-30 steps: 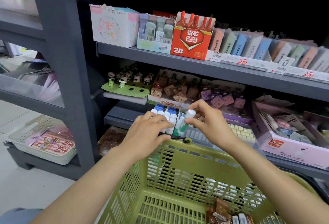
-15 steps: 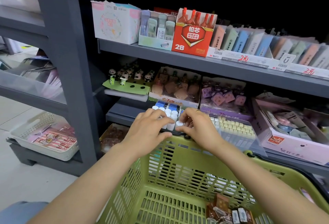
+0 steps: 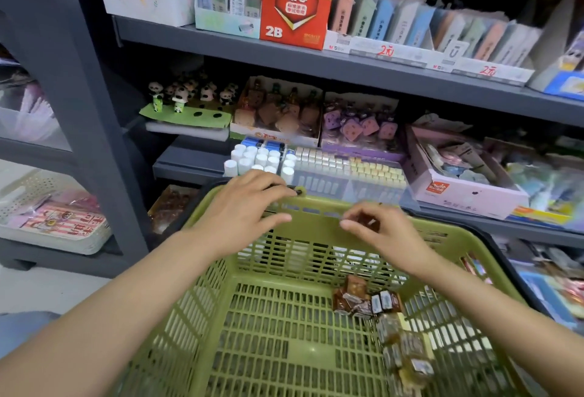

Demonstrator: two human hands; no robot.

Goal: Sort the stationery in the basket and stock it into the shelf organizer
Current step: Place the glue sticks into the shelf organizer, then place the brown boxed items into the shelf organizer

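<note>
On the far left a white basket (image 3: 47, 226) of striped packets sits low on a neighbouring rack, beside the grey upright (image 3: 79, 96) of the shelf. On the middle shelf the panda figures (image 3: 183, 96) stand in a green holder, and in front of them the white-capped tubes (image 3: 259, 159) stand upright and packed tight in the shelf organizer (image 3: 347, 172), probably so the caps face the shopper and each sort keeps its own compartment.

The left hand (image 3: 240, 207) rests over the far rim of the green basket (image 3: 196, 302), fingers fairly straight and spread, holding nothing; it seems to steady the basket against the shelf edge. The right hand (image 3: 379, 232) hovers just inside the same rim, its fingers loosely curled with thumb and forefinger close together. A brownish glint shows at the fingertips, but blur makes it impossible to tell whether that is a small item pinched or only something behind them.

The stationery left to stock, a cluster of brown wrapped packets (image 3: 366, 302), lies on the basket floor at the right, trailing toward the near corner.

To the right, the pink box (image 3: 467, 182) and the goods beyond it are smeared by motion, and their labels cannot be read. The lower shelf is mostly hidden behind the basket.
</note>
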